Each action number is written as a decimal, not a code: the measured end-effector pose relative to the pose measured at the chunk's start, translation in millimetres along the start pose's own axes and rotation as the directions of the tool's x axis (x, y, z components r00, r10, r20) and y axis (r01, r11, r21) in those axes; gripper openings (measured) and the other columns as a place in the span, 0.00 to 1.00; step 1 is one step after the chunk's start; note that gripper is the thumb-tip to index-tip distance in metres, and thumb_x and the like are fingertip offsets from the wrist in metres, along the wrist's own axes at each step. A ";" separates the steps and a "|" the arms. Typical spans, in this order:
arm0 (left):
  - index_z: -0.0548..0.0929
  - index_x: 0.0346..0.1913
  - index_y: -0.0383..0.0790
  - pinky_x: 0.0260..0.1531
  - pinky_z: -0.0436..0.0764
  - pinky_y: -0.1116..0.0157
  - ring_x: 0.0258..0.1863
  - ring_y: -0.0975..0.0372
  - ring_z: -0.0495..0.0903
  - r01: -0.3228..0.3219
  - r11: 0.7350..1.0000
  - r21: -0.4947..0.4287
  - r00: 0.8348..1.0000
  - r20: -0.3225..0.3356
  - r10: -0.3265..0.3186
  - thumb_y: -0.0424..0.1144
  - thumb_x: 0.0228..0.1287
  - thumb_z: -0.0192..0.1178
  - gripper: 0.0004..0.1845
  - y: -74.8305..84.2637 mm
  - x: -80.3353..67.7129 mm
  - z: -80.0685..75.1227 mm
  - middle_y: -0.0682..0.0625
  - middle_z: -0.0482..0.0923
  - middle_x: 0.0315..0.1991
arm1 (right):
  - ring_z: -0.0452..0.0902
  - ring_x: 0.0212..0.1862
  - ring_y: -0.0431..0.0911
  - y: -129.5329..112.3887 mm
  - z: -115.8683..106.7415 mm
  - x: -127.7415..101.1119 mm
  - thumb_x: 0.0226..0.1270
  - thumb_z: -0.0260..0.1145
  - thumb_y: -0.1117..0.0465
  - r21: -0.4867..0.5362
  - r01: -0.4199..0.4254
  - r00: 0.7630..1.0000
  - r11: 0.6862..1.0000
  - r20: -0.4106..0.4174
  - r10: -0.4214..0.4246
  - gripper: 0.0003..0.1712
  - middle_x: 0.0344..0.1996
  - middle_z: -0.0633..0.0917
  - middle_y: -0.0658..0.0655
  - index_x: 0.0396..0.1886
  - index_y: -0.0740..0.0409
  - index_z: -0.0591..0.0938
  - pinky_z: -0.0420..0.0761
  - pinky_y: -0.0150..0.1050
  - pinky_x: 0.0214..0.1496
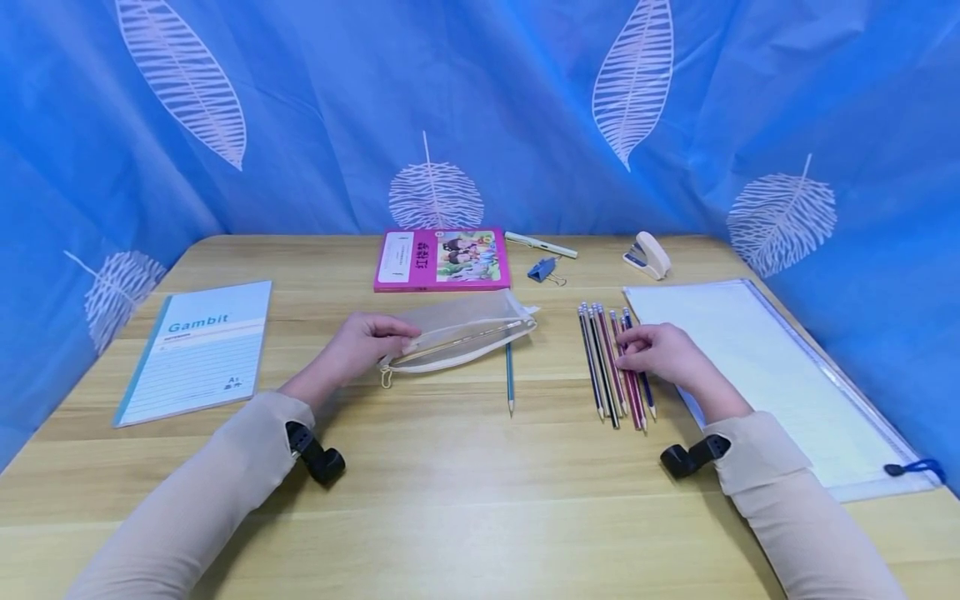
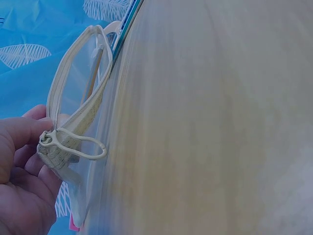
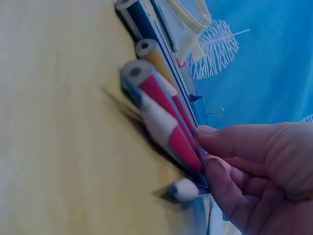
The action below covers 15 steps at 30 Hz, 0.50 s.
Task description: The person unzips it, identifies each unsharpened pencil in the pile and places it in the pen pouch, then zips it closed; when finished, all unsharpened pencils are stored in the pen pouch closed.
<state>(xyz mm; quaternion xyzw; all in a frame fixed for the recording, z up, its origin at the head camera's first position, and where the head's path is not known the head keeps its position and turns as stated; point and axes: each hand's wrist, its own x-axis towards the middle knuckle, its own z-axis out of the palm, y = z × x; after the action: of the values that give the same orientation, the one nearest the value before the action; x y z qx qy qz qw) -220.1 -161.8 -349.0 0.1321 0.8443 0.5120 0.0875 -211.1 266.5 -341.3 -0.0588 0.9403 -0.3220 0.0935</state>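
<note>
At the table's middle, my left hand (image 1: pixel 367 337) pinches one end of a pale zip pencil pouch (image 1: pixel 450 315). The pouch mouth gapes and a pencil (image 1: pixel 468 338) lies inside it. A zip-pull loop (image 2: pixel 83 147) hangs near my fingers in the left wrist view. A teal pencil (image 1: pixel 510 379) lies on the table, partly beneath the pouch. To the right, several pencils (image 1: pixel 597 358) lie side by side, points toward me. My right hand (image 1: pixel 667 354) pinches a red-striped pencil (image 3: pixel 183 147) at that row's right side; other pencils lie close by.
A notebook (image 1: pixel 198 354) lies at left and a pink book (image 1: pixel 442 260) at the back. Behind the pencils are a pale green pen (image 1: pixel 542 245), a blue binder clip (image 1: pixel 543 268) and a stapler (image 1: pixel 648 256). A white zip file bag (image 1: pixel 780 375) covers the right side.
</note>
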 end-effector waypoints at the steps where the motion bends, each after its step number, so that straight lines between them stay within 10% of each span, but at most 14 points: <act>1: 0.82 0.49 0.34 0.38 0.77 0.71 0.44 0.61 0.77 0.000 1.000 0.003 1.000 -0.001 0.000 0.33 0.62 0.59 0.13 0.2 0.0 -0.2 0.41 0.80 0.49 | 0.72 0.32 0.42 -0.7 -0.2 1.2 0.53 0.70 0.57 -0.024 0.001 1.000 1.000 0.001 -0.001 0.27 0.30 0.81 0.54 0.51 0.67 0.78 0.71 0.36 0.36; 15: 0.83 0.48 0.35 0.36 0.78 0.70 0.39 0.64 0.77 0.010 1.000 -0.009 1.000 -0.005 -0.010 0.32 0.62 0.59 0.12 -2.3 1.1 -0.4 0.41 0.81 0.48 | 0.73 0.30 0.45 -13.0 -3.4 12.6 0.52 0.71 0.56 -0.221 -0.012 0.997 0.975 0.075 0.029 0.36 0.25 0.79 0.54 0.57 0.70 0.72 0.71 0.41 0.37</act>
<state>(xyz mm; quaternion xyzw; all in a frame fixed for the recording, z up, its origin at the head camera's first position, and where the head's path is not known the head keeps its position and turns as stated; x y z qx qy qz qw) -221.5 -162.8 -350.9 0.1261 0.8428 0.5157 0.0888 -223.5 256.2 -332.4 -0.0717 0.9664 -0.2120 0.1260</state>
